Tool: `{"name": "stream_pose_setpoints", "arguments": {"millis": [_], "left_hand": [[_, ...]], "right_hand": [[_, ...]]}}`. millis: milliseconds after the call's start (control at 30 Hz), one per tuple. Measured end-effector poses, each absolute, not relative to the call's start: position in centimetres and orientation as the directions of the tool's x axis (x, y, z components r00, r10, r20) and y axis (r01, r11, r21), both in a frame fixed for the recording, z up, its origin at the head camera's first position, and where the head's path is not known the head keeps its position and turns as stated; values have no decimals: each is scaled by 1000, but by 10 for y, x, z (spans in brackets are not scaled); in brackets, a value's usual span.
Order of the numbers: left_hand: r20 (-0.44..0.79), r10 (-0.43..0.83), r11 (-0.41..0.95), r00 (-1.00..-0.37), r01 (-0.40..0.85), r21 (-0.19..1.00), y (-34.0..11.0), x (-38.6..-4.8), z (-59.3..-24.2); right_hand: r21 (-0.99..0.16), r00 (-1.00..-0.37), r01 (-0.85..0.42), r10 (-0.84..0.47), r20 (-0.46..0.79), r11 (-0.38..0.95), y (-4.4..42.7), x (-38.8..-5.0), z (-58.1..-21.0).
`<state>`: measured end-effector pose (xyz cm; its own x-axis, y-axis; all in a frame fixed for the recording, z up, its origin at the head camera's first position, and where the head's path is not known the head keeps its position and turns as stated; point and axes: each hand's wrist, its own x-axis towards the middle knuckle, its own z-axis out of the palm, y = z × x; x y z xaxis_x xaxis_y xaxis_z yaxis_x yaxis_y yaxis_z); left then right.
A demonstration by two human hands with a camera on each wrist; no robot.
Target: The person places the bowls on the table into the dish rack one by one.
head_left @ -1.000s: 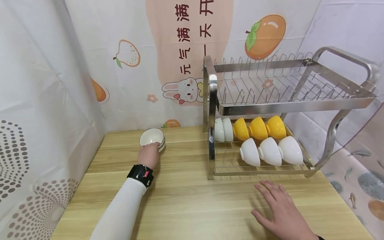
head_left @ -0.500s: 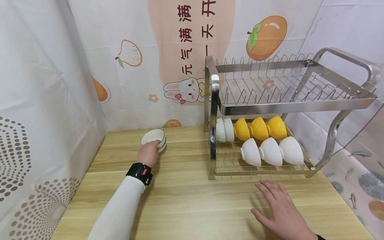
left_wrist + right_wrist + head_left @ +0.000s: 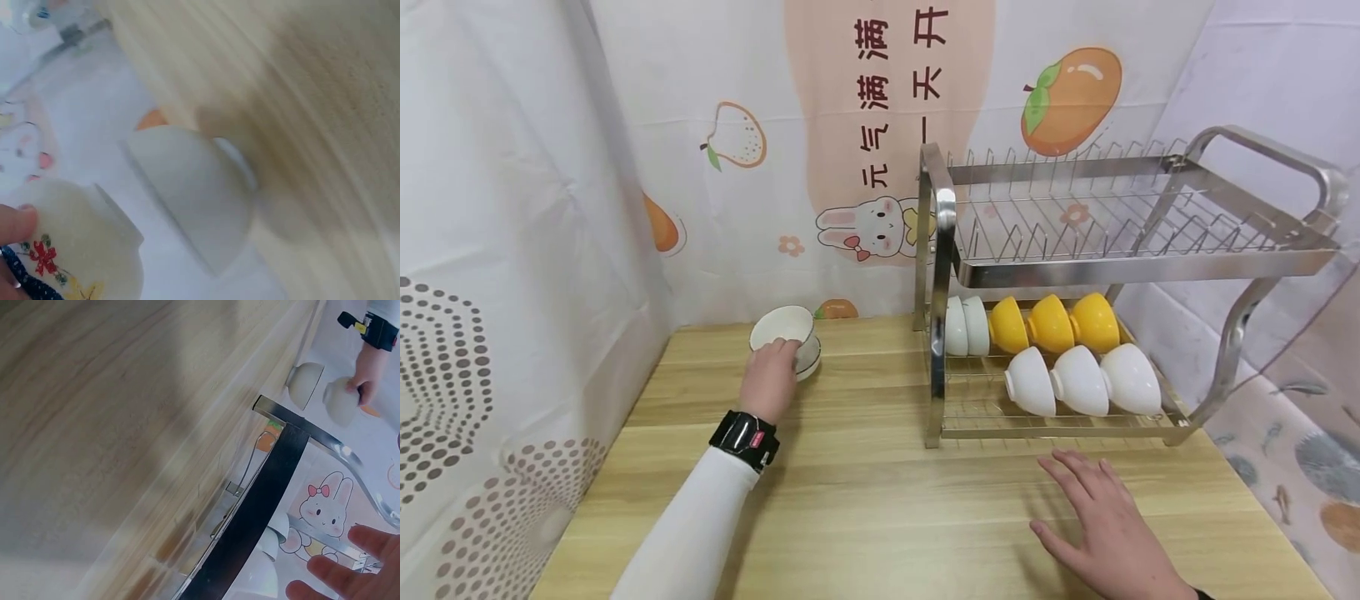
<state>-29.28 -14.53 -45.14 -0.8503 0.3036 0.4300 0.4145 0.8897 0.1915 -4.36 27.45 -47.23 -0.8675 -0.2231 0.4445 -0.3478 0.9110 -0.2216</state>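
My left hand [image 3: 769,379] pinches the rim of a cream bowl [image 3: 784,323] at the back left of the table. In the left wrist view this bowl [image 3: 94,225] shows red and yellow flowers on its outside. Just beneath it a second bowl [image 3: 808,362] stands upright on the table, with a gap between the two in both wrist views. My right hand [image 3: 1105,529] hovers or rests near the table's front right, fingers spread and holding nothing; whether it touches the wood is unclear.
A two-tier metal dish rack [image 3: 1138,267] stands at the right. Its lower tier holds tilted white bowls [image 3: 1078,381], yellow bowls [image 3: 1049,323] and two pale bowls [image 3: 976,327]. Printed curtains [image 3: 715,250] border the wooden table [image 3: 880,500] at the back and sides.
My left hand has lifted the upper bowl out of the lower one, so more of the lower bowl shows. The right hand stays put. The head view has shifted slightly.
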Motion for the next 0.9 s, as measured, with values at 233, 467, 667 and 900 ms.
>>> {"name": "stream_pose_setpoints", "arguments": {"millis": [233, 467, 667, 900], "left_hand": [[420, 487, 812, -766, 574, 104, -132, -235, -439], [356, 735, 611, -577, 791, 22, -112, -179, -443], [298, 867, 441, -400, 894, -79, -86, -139, -440], [295, 934, 279, -201, 926, -254, -62, -113, -437]], "right_hand": [[-209, -843, -403, -273, 464, 891, 272, -46, -472], [-188, -802, -514, -392, 450, 837, 259, -51, -464], [-147, -666, -689, -540, 515, 709, 235, -61, -449], [7, -421, -866, -736, 530, 500, 212, -70, -443]]}}
